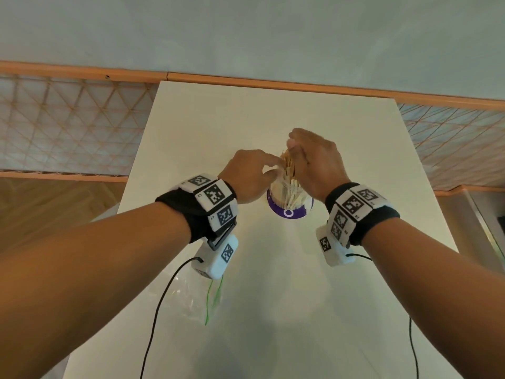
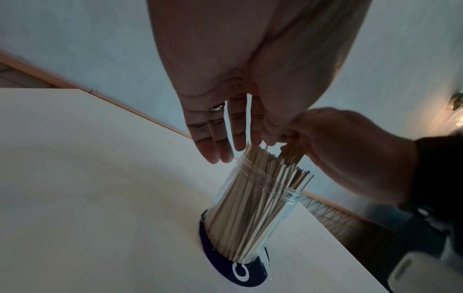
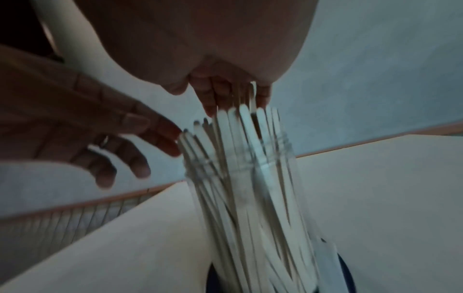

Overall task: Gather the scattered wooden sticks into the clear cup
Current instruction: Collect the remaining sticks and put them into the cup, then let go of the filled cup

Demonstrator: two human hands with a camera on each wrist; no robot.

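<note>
Cup: the clear cup (image 2: pixel 253 200) stands upright on a purple disc (image 2: pixel 225 271) near the middle of the white table (image 1: pixel 273 296); its threaded mouth faces up.
Sticks in the cup: a dense bundle of wooden sticks (image 2: pixel 250 204) already fills the cup, standing on end and fanning a little outward, their tips rising above the rim.
Right hand: the right hand (image 1: pixel 314 165) sits directly above the cup mouth, fingers pointing down and pinched together on a small sheaf of sticks (image 3: pixel 246 99) whose lower ends are among the tips of the bundle.
Left hand: the left hand (image 1: pixel 250 173) is on the cup's left side at rim height, fingers straight and spread, holding nothing; its fingertips (image 3: pixel 165 138) touch or nearly touch the leaning tips on that side, which one cannot be told.
Key relation: the held sheaf's long axis runs up and down, in line with the cup's axis, and the cup lies straight below the right hand, so the right hand is the one placed to finish the drop.
Step in hand (judgement): lowering the last sheaf into the packed cup while the left hand steadies the fan of tips.
Progress (judgement): near the end; no loose sticks show on the table around the cup.
Risk (judgement): the bundle is tight, so the new sticks may jam on the tips or tilt the cup.
Nearby: a crumpled clear plastic bag (image 1: pixel 191 296) lies on the table on the person's side of the cup, well apart from it.
</note>
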